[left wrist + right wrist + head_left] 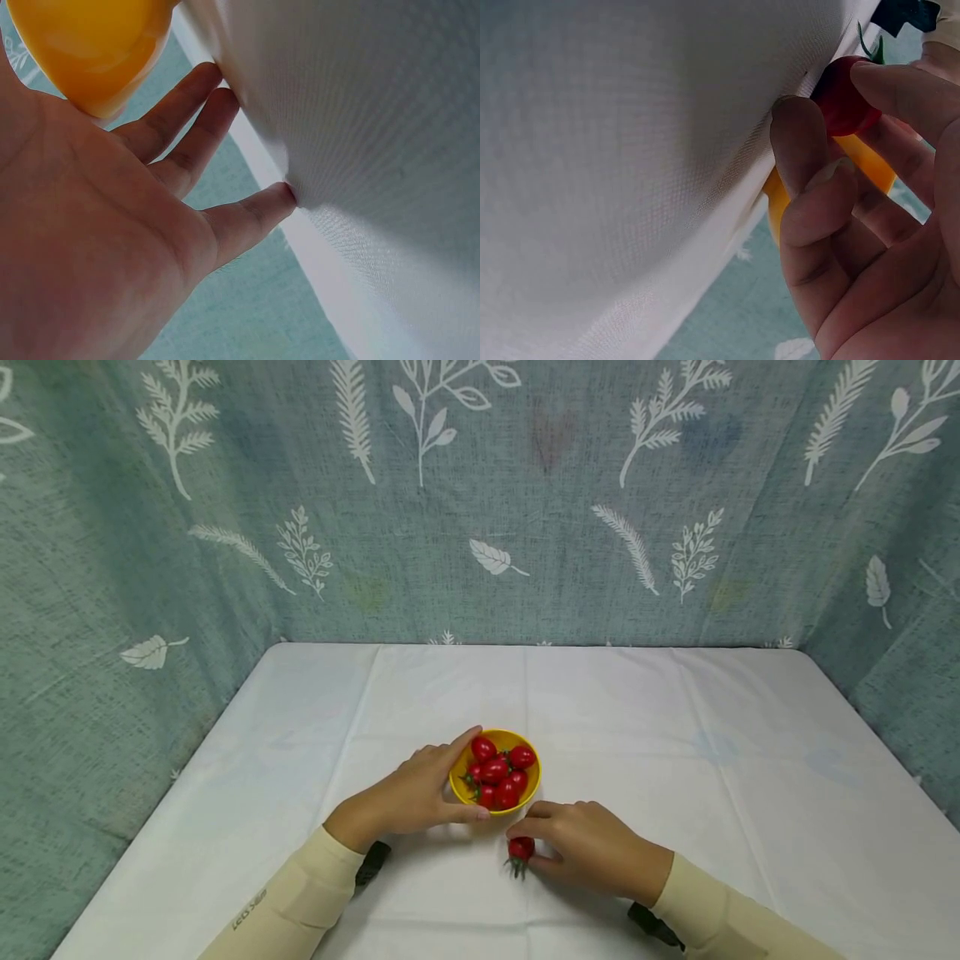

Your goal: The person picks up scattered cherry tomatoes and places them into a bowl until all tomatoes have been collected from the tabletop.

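A small yellow bowl (pixel 537 785) stands on the white cloth, holding several red cherry tomatoes (pixel 495 770). My left hand (pixel 416 792) grips the bowl from its left side, index finger along the far rim and thumb at the near rim. In the left wrist view, the other fingers (pixel 199 146) reach down to the cloth beside the bowl's smooth side. Just in front of the bowl, my right hand (pixel 588 847) pinches a single cherry tomato (pixel 845 97) between thumb and fingers. Its green stem end points toward me, and it is at or close to the cloth.
A white cloth (pixel 637 718) with fold lines covers the table. Behind and along both sides hangs a green-grey curtain (pixel 420 568) with white leaf prints. Dark straps (pixel 372 862) sit at both wrists, by the beige sleeves.
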`<state>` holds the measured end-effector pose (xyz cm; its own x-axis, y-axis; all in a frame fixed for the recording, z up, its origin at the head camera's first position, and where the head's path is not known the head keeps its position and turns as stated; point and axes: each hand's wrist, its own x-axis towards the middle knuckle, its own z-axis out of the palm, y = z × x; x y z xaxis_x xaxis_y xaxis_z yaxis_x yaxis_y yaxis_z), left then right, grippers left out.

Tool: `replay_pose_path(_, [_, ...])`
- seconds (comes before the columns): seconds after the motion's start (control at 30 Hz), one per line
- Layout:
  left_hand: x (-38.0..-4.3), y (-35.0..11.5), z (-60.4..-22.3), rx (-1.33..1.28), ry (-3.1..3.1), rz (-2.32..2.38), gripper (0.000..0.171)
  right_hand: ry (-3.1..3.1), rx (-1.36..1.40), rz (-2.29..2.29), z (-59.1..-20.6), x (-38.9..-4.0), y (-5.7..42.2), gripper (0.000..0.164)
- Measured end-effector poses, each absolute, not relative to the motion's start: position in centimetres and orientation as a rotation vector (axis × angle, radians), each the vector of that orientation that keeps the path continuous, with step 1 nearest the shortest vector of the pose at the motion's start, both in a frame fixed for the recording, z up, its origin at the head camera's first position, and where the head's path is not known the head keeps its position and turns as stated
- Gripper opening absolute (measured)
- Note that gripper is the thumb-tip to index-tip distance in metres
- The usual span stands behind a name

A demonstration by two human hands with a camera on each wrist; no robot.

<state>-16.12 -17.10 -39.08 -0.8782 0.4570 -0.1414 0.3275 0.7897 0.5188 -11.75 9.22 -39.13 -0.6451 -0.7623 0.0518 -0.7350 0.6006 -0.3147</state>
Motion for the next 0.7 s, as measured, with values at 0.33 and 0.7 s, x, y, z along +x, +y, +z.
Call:
replay_pose_path(0.33, [-16.1,-17.0,-39.1,0.592,2.719,0.713,0.109,2.779,-1.318,-0.454,-38.7,-11.4,9.7,0.028])
replay_pose_path(0.7, [-16.0,-17.0,-39.0,0.611,2.722,0.73,0.109,2.843,-1.393,-0.527,-36.3,-12.0,10.3,0.03])
